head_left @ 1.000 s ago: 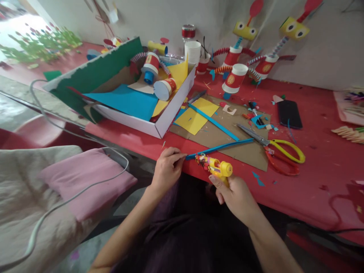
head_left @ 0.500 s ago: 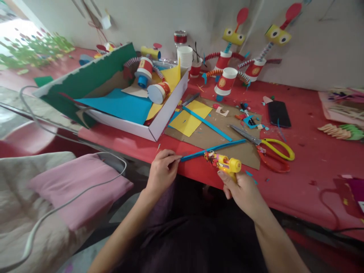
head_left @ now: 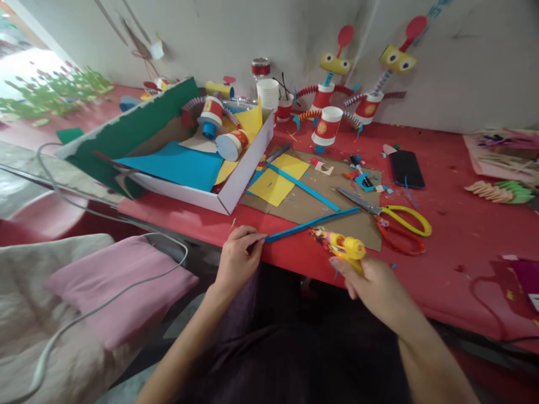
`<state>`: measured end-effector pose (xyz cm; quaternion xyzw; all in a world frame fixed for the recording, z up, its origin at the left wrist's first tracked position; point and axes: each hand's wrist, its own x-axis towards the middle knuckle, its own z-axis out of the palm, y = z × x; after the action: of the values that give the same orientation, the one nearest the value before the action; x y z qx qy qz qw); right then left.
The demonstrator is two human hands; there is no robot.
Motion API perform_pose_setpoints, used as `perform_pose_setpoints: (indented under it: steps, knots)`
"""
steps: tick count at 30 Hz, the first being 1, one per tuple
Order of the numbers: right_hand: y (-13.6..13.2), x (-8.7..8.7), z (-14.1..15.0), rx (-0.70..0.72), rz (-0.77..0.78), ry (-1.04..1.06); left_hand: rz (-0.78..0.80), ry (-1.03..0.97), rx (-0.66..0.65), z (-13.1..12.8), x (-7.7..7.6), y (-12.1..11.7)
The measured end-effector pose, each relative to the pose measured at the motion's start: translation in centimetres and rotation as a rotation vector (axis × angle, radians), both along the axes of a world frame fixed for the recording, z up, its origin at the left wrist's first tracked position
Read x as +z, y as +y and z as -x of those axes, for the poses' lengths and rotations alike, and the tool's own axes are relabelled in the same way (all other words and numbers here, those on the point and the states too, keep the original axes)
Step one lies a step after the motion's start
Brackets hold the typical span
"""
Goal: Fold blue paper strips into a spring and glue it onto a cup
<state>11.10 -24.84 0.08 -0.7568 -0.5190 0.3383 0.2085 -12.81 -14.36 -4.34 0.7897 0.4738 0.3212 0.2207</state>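
Between thumb and fingers, my left hand (head_left: 239,257) pinches the near end of a narrow blue paper strip (head_left: 312,224), which slants up to the right over the cardboard. My right hand (head_left: 370,280) is closed around the grip of a yellow glue gun (head_left: 343,246), its nozzle end pointing left, just below the strip. Another blue strip (head_left: 304,187) lies across a yellow paper sheet (head_left: 279,179) on the brown cardboard (head_left: 362,224). Scissors (head_left: 385,213) with yellow and red handles rest at the cardboard's right edge.
A box (head_left: 248,168) with blue and yellow sheets and paper-cup figures stands at left. Paper-cup robots (head_left: 327,128) line the wall. A phone (head_left: 407,169) lies right of the scraps, and folded paper pieces (head_left: 490,192) sit further right. A pink cushion (head_left: 122,283) is left of me.
My right hand has drawn the glue gun slightly right and down, away from the strip. My left hand keeps its pinch on the strip. The camera view has shifted a little.
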Motion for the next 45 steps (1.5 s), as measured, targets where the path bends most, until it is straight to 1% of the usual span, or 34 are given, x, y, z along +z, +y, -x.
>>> perform_pose_setpoints:
  steps: [1, 3, 5, 6, 7, 9, 11, 13, 14, 15, 16, 17, 18, 19, 21, 22, 23, 24, 25, 27, 28, 30, 31, 32, 34, 36, 37, 39, 41, 43, 45]
  knots:
    - [-0.5, 0.5, -1.3, -0.021, 0.024, -0.029, 0.01, -0.005, 0.002, 0.0, 0.1, 0.0]
    - [-1.2, 1.4, -4.4, -0.125, 0.01, -0.16, 0.041, -0.03, 0.003, 0.0, 0.2, 0.0]
    - [-1.5, 1.8, -8.1, -0.305, 0.055, -0.423, 0.093, -0.088, 0.008, 0.0, 0.4, 0.0]
    - [-1.5, 1.6, -9.9, -0.363, 0.084, -0.543, 0.133, -0.135, 0.02, -0.1, 0.5, 0.0]
    - [-1.5, 1.3, -11.8, -0.39, 0.112, -0.649, 0.191, -0.197, 0.039, -0.3, 0.7, 0.1]
    - [-1.4, 0.2, -15.1, -0.4, 0.155, -0.787, 0.361, -0.368, 0.073, -0.6, 1.1, 0.2]
    - [-1.4, -1.0, -17.6, -0.444, 0.161, -0.819, 0.571, -0.592, 0.072, -1.0, 1.5, 0.5]
    - [-1.4, -1.9, -18.8, -0.447, 0.139, -0.772, 0.759, -0.82, 0.037, -1.5, 2.1, 1.0]
    - [-1.3, -2.1, -18.9, -0.48, 0.106, -0.783, 0.839, -0.915, 0.015, -1.8, 2.4, 1.4]
    - [-1.1, -2.1, -18.5, -0.508, 0.039, -0.804, 0.912, -0.993, -0.005, -2.2, 2.7, 1.9]
    - [-0.9, -1.9, -17.8, -0.543, -0.082, -0.818, 0.976, -1.051, -0.022, -2.7, 3.0, 2.5]
    - [-0.4, -1.6, -16.6, -0.521, -0.238, -0.772, 1.028, -1.092, -0.035, -3.3, 3.4, 3.0]
    - [0.2, -1.2, -15.2, -0.468, -0.395, -0.62, 1.07, -1.118, -0.04, -3.9, 3.9, 3.7]
    - [1.1, -0.7, -13.6, -0.467, -0.498, -0.406, 1.103, -1.131, -0.043, -4.7, 4.3, 4.4]
    - [3.3, 0.2, -10.4, -0.399, -0.519, 0.199, 1.148, -1.121, -0.046, -6.4, 5.3, 5.8]
    - [4.7, 0.6, -9.0, -0.322, -0.486, 0.501, 1.164, -1.1, -0.05, -7.3, 5.8, 6.5]
    - [6.1, 1.0, -7.9, -0.299, -0.49, 0.718, 1.18, -1.07, -0.059, -8.2, 6.3, 7.2]
    - [7.5, 1.3, -7.2, -0.308, -0.52, 0.851, 1.191, -1.039, -0.067, -9.1, 6.8, 8.0]
    - [8.9, 1.5, -6.8, -0.338, -0.568, 0.932, 1.198, -1.012, -0.079, -9.9, 7.2, 8.8]
    - [11.3, 1.9, -6.7, -0.45, -0.7, 1.019, 1.206, -1.011, -0.097, -11.5, 7.9, 10.1]
    - [12.3, 1.9, -6.9, -0.498, -0.744, 1.046, 1.202, -1.056, -0.098, -12.3, 8.2, 10.6]
    - [13.8, 2.0, -7.4, -0.583, -0.804, 1.096, 1.188, -1.223, -0.1, -14.4, 8.3, 11.0]
    - [14.3, 1.9, -7.6, -0.613, -0.826, 1.119, 1.157, -1.317, -0.093, -15.5, 8.1, 10.8]
    - [14.6, 1.7, -7.7, -0.635, -0.837, 1.139, 1.163, -1.345, -0.136, -16.7, 7.8, 10.5]
    - [14.8, 1.1, -7.7, -0.638, -0.828, 1.17, 1.187, -1.282, -0.223, -19.0, 7.0, 9.4]
    - [14.7, 0.3, -7.4, -0.611, -0.78, 1.199, 1.093, -1.224, -0.305, -20.8, 5.9, 8.4]
    - [14.5, -0.1, -7.2, -0.603, -0.75, 1.216, 1.056, -1.211, -0.296, -21.3, 5.3, 8.2]
    - [14.3, -0.8, -6.8, -0.609, -0.704, 1.235, 1.024, -1.179, -0.24, -21.6, 4.4, 8.1]
    - [14.1, -1.2, -6.4, -0.628, -0.67, 1.216, 1.047, -1.15, -0.171, -21.2, 3.9, 8.4]
    - [14.0, -1.4, -6.1, -0.642, -0.662, 1.166, 1.086, -1.156, -0.14, -20.7, 3.7, 8.7]
    - [13.9, -1.4, -5.9, -0.657, -0.667, 1.123, 1.11, -1.193, -0.143, -20.2, 3.8, 8.8]
